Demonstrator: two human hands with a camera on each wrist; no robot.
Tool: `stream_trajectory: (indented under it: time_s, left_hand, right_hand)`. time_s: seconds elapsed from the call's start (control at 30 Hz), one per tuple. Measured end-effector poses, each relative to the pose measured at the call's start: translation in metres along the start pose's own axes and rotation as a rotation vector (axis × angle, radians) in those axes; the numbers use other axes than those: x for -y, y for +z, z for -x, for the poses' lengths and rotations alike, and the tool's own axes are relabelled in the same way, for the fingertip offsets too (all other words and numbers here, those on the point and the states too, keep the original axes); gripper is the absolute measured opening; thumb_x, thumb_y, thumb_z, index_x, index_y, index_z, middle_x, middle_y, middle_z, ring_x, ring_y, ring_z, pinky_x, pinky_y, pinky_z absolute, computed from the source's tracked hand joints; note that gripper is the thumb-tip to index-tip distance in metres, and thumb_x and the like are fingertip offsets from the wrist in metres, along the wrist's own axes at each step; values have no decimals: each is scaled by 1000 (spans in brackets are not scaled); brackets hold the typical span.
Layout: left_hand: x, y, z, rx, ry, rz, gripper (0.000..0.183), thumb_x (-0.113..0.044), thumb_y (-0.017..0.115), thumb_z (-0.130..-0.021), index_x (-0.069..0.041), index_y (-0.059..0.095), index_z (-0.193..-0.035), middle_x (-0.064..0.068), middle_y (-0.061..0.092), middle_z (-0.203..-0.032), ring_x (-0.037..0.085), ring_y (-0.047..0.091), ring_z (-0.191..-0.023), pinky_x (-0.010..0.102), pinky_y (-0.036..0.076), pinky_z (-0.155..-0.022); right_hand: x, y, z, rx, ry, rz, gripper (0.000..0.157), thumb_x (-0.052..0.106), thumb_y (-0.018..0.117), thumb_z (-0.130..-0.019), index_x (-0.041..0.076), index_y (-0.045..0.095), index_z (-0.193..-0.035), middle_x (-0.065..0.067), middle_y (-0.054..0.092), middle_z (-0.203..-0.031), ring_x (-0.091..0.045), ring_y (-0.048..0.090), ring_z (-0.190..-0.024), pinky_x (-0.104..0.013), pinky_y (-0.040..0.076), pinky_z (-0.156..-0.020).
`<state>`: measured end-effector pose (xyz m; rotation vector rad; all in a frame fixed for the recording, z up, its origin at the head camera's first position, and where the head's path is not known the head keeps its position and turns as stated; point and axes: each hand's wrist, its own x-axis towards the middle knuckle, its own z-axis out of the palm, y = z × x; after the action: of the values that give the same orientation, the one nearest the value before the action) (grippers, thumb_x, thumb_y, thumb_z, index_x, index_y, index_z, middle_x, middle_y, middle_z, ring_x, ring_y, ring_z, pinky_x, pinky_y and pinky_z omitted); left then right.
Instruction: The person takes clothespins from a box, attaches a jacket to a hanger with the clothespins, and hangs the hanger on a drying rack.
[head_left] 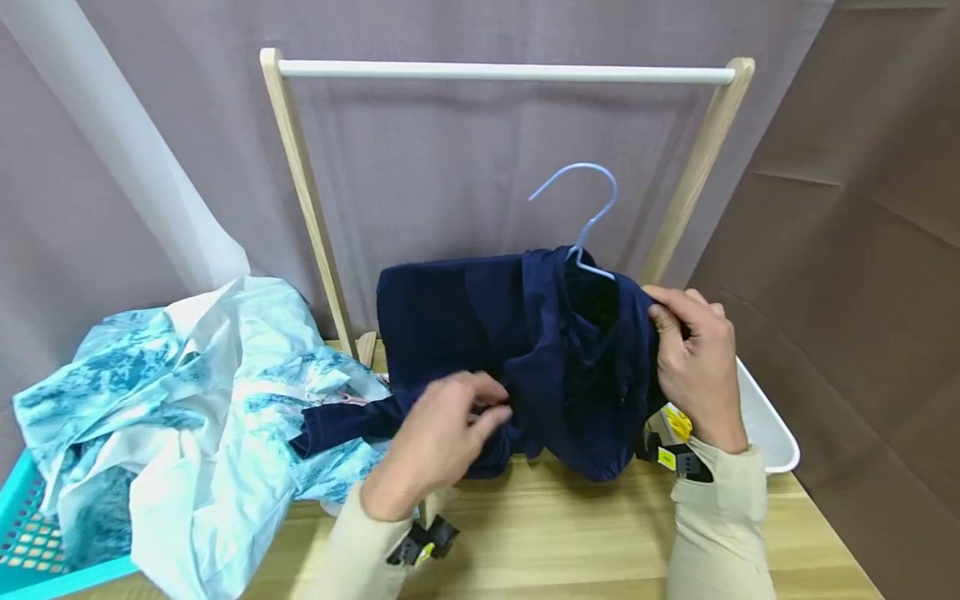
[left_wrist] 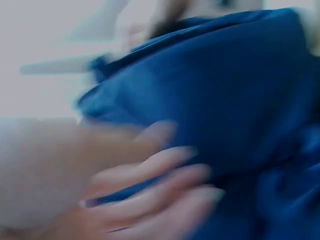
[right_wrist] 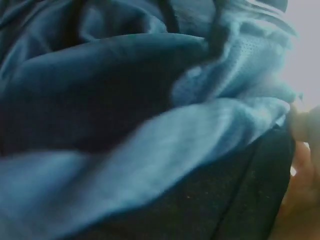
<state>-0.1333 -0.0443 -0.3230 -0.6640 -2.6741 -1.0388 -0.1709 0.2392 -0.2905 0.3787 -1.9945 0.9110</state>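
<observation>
A navy long-sleeved top (head_left: 480,308) hangs bunched above the table, its neck opening facing me. Through that opening passes a light blue wire hanger (head_left: 600,217), hook upward; its lower part is hidden inside the cloth. My right hand (head_left: 697,358) pinches the top at its right side, thumb toward me. In the right wrist view, fingertips (right_wrist: 300,125) grip the edge of the fabric (right_wrist: 165,145). My left hand (head_left: 446,433) is at the lower front of the top, fingers loosely bent. It appears blurred over the navy cloth (left_wrist: 225,90) in the left wrist view.
Behind the top stands a garment rack with a white rail (head_left: 502,72) and wooden posts. At left, blue-and-white clothes (head_left: 225,400) spill from a turquoise basket (head_left: 82,575); a navy sleeve lies over them. A white tray (head_left: 776,433) is behind my right wrist on the wooden table (head_left: 562,542).
</observation>
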Motion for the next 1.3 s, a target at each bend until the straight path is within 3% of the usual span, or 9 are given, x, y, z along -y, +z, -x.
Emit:
stream_trajectory:
  time_s: [0.1,0.17,0.23,0.4,0.53,0.63,0.87,1.03,1.3]
  left_hand:
    - [10,-34,-1,-415,91,-11,36,-14,71,-96,-11,64,-131,9,63,-130,27,56,-123,41,46,-106]
    - [22,-48,-3,-567,111,-78,47,-13,70,-96,-13,57,-142,13,55,-142,34,44,-136,53,33,-116]
    - [35,-57,-4,-573,128,-107,49,-14,66,-99,-14,55,-147,14,52,-148,36,40,-142,57,29,-119]
    - [64,-66,-7,-471,166,-94,26,-7,57,-103,-8,73,-123,11,75,-117,31,70,-108,46,55,-93]
    - [84,-73,-10,-595,101,-59,16,-1,61,-99,0,77,-104,16,78,-100,33,75,-92,44,57,-82]
    - [91,-73,-11,-657,52,-26,15,-4,64,-99,-1,78,-101,16,78,-98,32,75,-87,38,55,-79]
    - [102,-71,-13,-540,102,54,12,-10,70,-95,-5,80,-96,9,79,-91,16,69,-75,7,43,-69]
    - [105,-82,-4,-561,121,37,7,-9,75,-90,-7,81,-93,6,76,-82,9,59,-69,9,40,-64]
    - [91,-84,0,-695,156,-154,8,-3,69,-95,0,76,-93,14,74,-85,23,55,-59,20,34,-61]
  right_hand:
    - [9,-1,-1,45,-45,-13,18,-3,66,-94,4,78,-105,-13,73,-90,15,55,-87,-24,28,-77]
    - [19,-1,-1,60,-62,-25,19,-4,69,-91,6,79,-103,-12,74,-88,14,57,-87,-23,27,-77]
    - [32,-1,-1,64,-91,-19,21,-4,70,-90,9,81,-102,-10,75,-85,9,56,-82,-23,26,-77]
    - [67,-1,3,-7,-244,59,20,8,76,-88,15,82,-106,-4,74,-76,-8,50,-69,-27,23,-81]
    - [80,-1,2,-50,-298,119,26,12,75,-91,14,79,-116,-8,78,-92,-26,58,-79,-30,27,-84]
    - [74,-1,-2,-49,-248,132,25,5,69,-95,11,78,-118,-14,77,-103,-31,60,-87,-25,30,-85]
    - [45,-4,-2,-133,-58,-31,13,3,66,-96,-1,79,-96,0,73,-85,-3,56,-77,-15,39,-73]
    - [20,-2,-2,-190,58,-186,12,-1,68,-94,-12,74,-93,19,69,-83,-1,57,-72,-16,42,-70]
    - [-10,8,0,-212,115,-416,16,-2,73,-90,-17,73,-95,2,76,-84,-8,62,-72,-18,46,-69]
